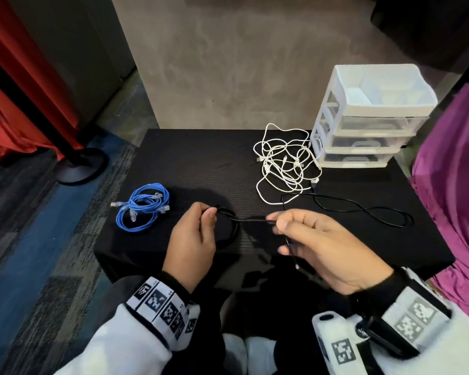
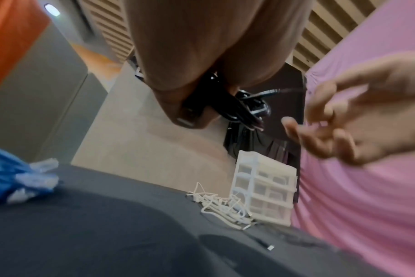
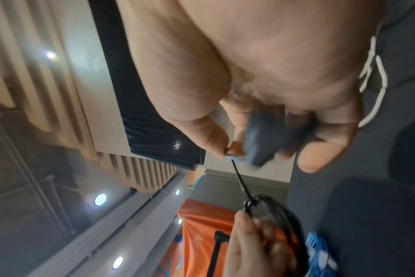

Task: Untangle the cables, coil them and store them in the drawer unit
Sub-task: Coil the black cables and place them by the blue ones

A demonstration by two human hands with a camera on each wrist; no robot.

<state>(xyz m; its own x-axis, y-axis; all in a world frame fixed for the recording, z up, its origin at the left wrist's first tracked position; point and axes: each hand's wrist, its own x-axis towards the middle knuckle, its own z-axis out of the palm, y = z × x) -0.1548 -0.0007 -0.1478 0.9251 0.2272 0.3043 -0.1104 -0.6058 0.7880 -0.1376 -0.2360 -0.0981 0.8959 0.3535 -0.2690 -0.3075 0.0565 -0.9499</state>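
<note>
My left hand [image 1: 201, 220] grips a small coil of black cable [image 1: 232, 223] above the near middle of the black table [image 1: 201, 163]; the coil [image 2: 244, 110] shows under my fingers in the left wrist view. My right hand [image 1: 279, 224] pinches the same cable's taut strand [image 3: 241, 181] between thumb and forefinger, a hand's width right of the coil. The rest of the black cable [image 1: 363, 209] trails loosely to the right. Blue coiled cables [image 1: 142, 208] lie at the left. A tangle of white cables [image 1: 284, 161] lies beside the white drawer unit [image 1: 363, 125], whose three drawers are closed.
A purple cloth [image 1: 455, 185] hangs along the table's right edge. A black stand base [image 1: 79, 166] and red curtain [image 1: 25, 77] are on the floor at the left. A grey wall panel [image 1: 241, 63] rises behind the table.
</note>
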